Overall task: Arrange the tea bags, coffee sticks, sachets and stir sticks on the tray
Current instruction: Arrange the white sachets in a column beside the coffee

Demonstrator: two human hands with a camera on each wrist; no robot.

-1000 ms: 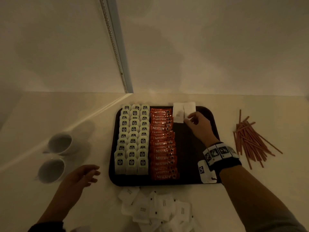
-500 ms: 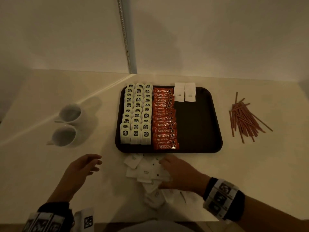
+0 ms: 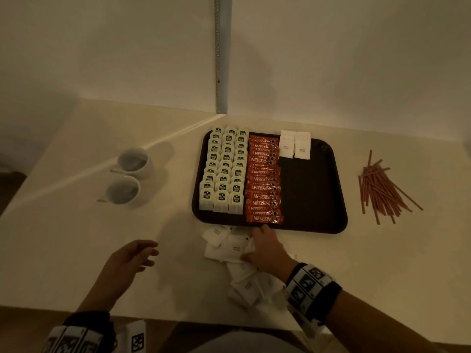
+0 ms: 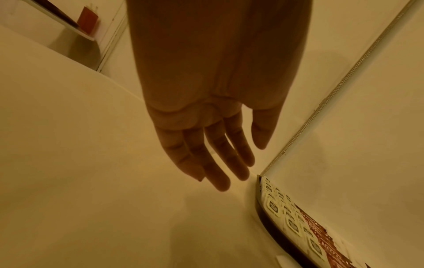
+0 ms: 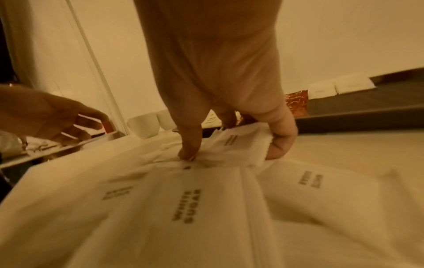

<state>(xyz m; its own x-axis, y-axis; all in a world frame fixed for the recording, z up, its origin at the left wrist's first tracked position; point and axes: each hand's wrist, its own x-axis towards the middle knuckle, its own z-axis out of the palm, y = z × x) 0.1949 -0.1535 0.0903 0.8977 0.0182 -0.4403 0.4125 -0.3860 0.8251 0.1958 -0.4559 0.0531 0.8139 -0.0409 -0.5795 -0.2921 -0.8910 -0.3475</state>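
A dark brown tray [image 3: 313,194] holds three columns of tea bags [image 3: 224,171], one column of orange coffee sticks [image 3: 263,179] and two white sugar sachets [image 3: 295,147] at its far edge. Loose sugar sachets [image 3: 224,244] lie heaped on the table just in front of the tray. My right hand [image 3: 257,244] is down on this heap. In the right wrist view its thumb and fingers [image 5: 189,154] pinch one sachet [image 5: 241,145] by the edges. My left hand [image 3: 142,253] hovers over the bare table left of the heap, fingers [image 4: 218,163] straight and holding nothing. Reddish stir sticks [image 3: 379,187] lie piled right of the tray.
Two white cups [image 3: 133,161] [image 3: 122,189] stand left of the tray. A wall with a vertical metal strip [image 3: 220,59] rises right behind the table. The table's front edge [image 3: 178,321] runs just under my wrists. The tray's right half is bare.
My right hand left the two sachets at the tray's far edge, came back to the loose heap and now pinches a sachet there. The left hand has hardly moved.
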